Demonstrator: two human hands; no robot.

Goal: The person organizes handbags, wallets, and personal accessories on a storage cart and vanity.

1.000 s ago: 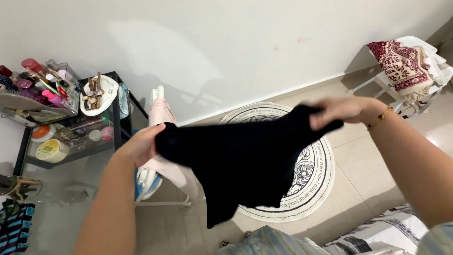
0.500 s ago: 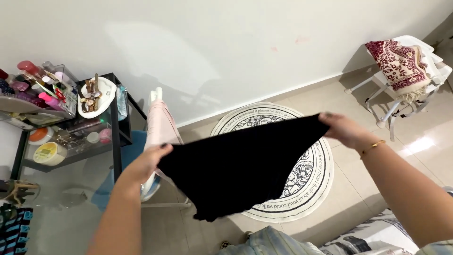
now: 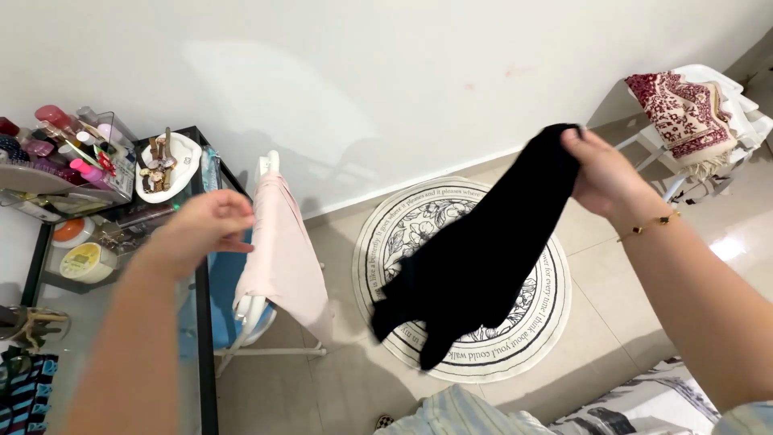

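Above the round rug [image 3: 527, 326], the right hand [image 3: 605, 179] pinches a black cloth [image 3: 475, 266] that hangs down over it. Left of the rug, the left hand [image 3: 205, 229] is loosely open and empty. Farther left, a white dish [image 3: 183, 155] holds trinkets and a clear tray [image 3: 121, 181] holds bottles.

Striped cloth [image 3: 24, 395] cut by left edge; garment [image 3: 475, 266] motion-blurred.

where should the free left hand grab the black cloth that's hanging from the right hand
Probably the loose lower corner of the black cloth, coming from the left. The right hand pinches only the top corner, so the cloth hangs slantwise down to the left, with its lowest folds dangling over the round rug. The left hand is open and empty on that side, and nothing lies between it and the cloth's left edge.
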